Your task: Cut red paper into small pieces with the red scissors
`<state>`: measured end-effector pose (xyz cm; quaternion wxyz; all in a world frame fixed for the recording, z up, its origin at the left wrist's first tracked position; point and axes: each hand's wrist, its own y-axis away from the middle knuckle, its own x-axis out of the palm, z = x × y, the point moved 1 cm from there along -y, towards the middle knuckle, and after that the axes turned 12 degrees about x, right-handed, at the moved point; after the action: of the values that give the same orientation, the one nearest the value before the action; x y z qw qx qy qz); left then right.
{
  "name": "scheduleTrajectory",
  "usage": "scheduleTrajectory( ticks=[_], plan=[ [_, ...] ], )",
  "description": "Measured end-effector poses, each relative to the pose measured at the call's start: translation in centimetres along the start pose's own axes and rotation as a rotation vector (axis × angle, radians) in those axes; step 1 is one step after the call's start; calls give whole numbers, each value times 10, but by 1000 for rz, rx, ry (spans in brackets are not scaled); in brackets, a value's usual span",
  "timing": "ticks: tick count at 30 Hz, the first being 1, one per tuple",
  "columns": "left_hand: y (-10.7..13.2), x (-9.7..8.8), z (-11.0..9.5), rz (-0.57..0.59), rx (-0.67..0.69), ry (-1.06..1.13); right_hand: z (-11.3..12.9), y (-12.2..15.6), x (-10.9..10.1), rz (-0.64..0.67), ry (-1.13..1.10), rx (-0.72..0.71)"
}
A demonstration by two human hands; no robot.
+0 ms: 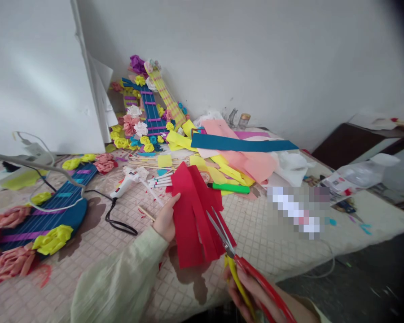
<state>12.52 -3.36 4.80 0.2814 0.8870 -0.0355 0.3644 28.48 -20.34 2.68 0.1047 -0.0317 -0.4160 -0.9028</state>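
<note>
My left hand (167, 220) grips the left edge of some red crepe paper (188, 215), thumb on top and the other fingers hidden behind it. The paper hangs in several long strips above the table. In my right hand (247, 287) is a pair of scissors (229, 249) with one red and one yellow handle. Their blades stand slightly apart and point up and left, overlapping the right-hand red strips in the view. Whether the blades touch the paper I cannot tell.
A white glue gun (123, 186) lies left of the paper. Blue flower-trimmed guitar shapes (67, 197) stand nearby. Behind lie a green marker (230, 188), a blue strip (242, 143) and pink paper (252, 163). A clear plastic bottle (360, 175) lies at the right.
</note>
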Motion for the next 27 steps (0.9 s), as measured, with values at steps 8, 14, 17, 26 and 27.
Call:
scheduleTrajectory(
  ticks=[8,14,17,26,27],
  plan=[
    [8,1,-5,33,-42,-16,14,-21,27,79,-93,18],
    [12,1,-4,46,-24,-8,16,-20,28,54,-55,25],
    [13,2,-4,43,-34,-10,9,-23,26,64,-42,-8],
    [20,6,-7,39,-18,-19,10,-13,29,49,-93,41],
    [21,6,-7,35,-23,-24,12,-12,30,47,-96,51]
  ],
)
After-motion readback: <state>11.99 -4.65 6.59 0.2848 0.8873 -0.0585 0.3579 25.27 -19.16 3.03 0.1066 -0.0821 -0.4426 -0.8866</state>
